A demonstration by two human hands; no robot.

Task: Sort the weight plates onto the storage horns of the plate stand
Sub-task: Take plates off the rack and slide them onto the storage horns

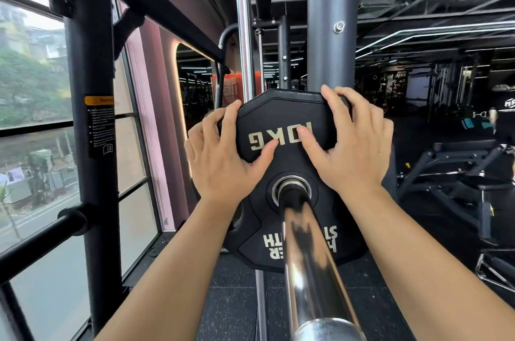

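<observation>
Horn [309, 257] threads plate [289, 165]; left hand [223, 162], right hand [354, 151] gripping.

A black 10KG plate [289, 165], lettering upside down, sits on a chrome horn [309, 257], with the left grip [223, 156] and right grip [354, 151] curled over its upper edge, thumbs pressed on its face, before a grey post [331, 20].
</observation>
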